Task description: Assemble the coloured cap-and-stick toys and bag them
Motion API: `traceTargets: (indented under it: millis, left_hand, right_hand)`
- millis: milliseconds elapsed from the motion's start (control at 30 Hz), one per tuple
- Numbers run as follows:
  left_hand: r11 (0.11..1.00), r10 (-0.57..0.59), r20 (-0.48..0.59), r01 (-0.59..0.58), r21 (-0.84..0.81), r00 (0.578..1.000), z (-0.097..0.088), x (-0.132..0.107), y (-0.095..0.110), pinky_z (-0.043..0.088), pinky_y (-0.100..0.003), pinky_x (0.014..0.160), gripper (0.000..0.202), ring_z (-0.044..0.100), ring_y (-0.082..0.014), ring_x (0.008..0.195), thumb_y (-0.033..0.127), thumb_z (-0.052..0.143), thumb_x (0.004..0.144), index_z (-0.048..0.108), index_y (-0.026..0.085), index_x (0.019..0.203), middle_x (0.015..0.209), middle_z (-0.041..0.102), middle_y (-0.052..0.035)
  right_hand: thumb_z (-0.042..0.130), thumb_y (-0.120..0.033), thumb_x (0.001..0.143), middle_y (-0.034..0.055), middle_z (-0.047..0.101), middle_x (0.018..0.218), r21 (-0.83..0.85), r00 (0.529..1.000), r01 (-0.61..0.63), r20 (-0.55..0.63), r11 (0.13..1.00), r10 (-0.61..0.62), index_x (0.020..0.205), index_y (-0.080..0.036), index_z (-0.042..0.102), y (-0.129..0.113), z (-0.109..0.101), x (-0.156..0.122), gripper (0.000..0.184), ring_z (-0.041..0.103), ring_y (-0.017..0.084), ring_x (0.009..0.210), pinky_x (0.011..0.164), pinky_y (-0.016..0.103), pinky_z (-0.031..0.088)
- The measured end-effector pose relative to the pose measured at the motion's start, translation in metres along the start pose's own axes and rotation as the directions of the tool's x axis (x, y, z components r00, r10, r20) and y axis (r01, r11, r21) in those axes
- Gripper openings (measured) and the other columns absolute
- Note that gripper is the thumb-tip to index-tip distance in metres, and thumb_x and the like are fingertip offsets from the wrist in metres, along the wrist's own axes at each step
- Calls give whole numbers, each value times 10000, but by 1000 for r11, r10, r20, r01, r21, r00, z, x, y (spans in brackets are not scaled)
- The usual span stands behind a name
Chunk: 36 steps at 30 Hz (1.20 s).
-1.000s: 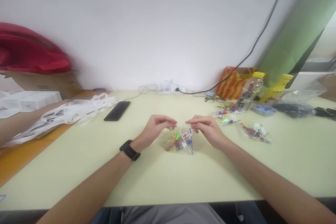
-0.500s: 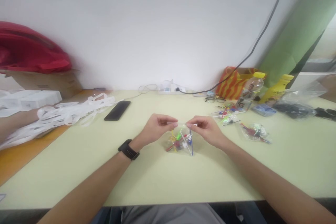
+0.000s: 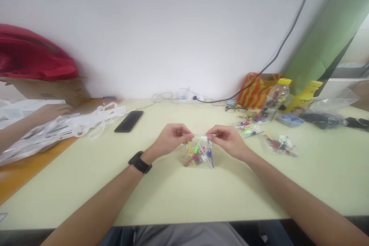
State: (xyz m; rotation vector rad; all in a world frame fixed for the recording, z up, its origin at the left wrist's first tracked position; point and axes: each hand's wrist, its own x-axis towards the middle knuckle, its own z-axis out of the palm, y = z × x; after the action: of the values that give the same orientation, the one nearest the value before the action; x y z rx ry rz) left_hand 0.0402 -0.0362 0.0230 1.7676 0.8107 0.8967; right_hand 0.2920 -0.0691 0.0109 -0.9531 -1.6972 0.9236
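Observation:
A small clear plastic bag (image 3: 199, 152) with colourful little parts inside rests on the pale green table (image 3: 173, 196) in front of me. My left hand (image 3: 171, 139), with a black watch on its wrist, pinches the bag's top edge at the left. At the right end of that same edge my right hand (image 3: 228, 139) pinches it too. Both hands have their fingers pressed together on the bag, which stands upright between them.
Two more small bags of coloured parts (image 3: 250, 128) (image 3: 279, 144) lie to the right. A black phone (image 3: 128, 121) lies at the back left. Another person's hand (image 3: 50, 111) rests on white plastic pieces (image 3: 83, 123). Bottles (image 3: 276, 98), glasses, and a power strip line the wall.
My hands have moved slightly apart along the bag's top edge. The other person's hand at the left has shifted further right onto the white plastic pieces.

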Motion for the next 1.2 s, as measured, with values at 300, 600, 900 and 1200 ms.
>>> traceTargets:
  millis: [300,600,900,1200]
  left_hand:
    - [998,39,-53,-42,-53,998,0,2,-9,557,-266,750,213,685,-156,776,320,834,833,760,145,931,869,756,-59]
    - [997,-12,-128,2,-72,992,2,1,-16,547,-288,795,138,703,-191,833,263,792,843,825,151,916,885,795,-88]
    - [989,104,-75,-95,117,992,11,0,-12,552,-322,849,328,682,-208,948,382,763,903,775,189,1167,1037,759,-85]
    - [966,109,-4,-105,237,994,16,-4,-6,525,-299,796,230,664,-188,883,393,679,956,766,181,931,943,741,-56]
  right_hand:
    - [780,-268,783,5,619,735,294,995,-72,-50,953,91,890,-224,844,16,0,3,133,477,133,646,619,305,395]
    - [709,-231,802,33,631,824,333,994,-49,-75,942,79,820,-237,852,18,0,2,145,525,144,687,667,327,428]
    - [756,-370,870,43,714,857,18,999,-33,-6,999,33,981,-199,777,8,6,0,205,634,190,775,694,320,493]
    - [704,-413,918,62,772,866,-114,999,-6,49,993,12,888,-190,761,6,10,0,232,663,203,775,714,330,512]
